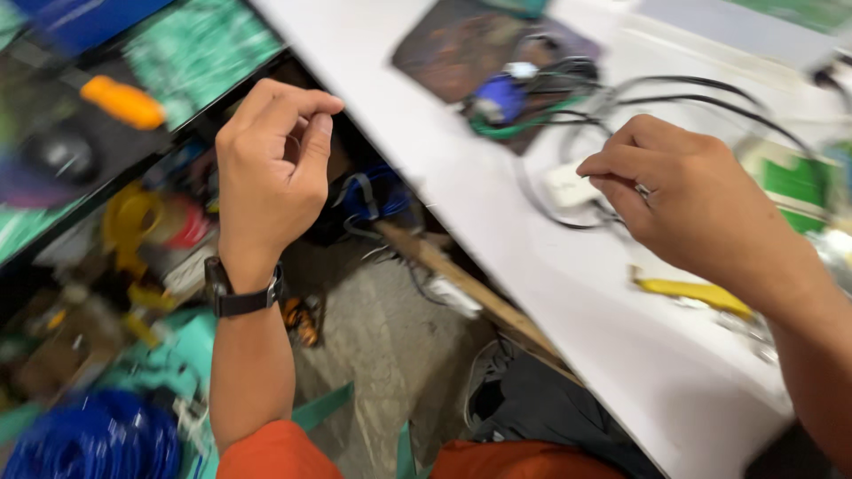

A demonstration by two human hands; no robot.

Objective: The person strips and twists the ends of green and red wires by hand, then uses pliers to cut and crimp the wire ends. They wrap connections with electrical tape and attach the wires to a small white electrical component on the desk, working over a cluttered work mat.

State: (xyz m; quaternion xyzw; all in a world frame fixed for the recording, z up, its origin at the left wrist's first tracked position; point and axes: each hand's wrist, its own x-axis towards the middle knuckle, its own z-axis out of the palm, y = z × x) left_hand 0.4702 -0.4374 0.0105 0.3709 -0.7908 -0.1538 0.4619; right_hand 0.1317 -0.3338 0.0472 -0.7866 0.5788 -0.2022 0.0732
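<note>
Blurred cables (568,98) beyond right hand (692,200)

1. You are looking down at a white tabletop (568,302) that runs diagonally from the top of the view to the lower right, evenly and brightly lit.
2. Below its edge a wooden strip (461,284) follows the same diagonal.
3. Left of the table you see a patch of grey concrete floor (382,346), partly in shadow.
4. The far left is crowded and blurred: a dark shelf edge (133,168), a green patterned surface (204,44) above it, and a blue coil (89,439) at the lower left corner.
</note>
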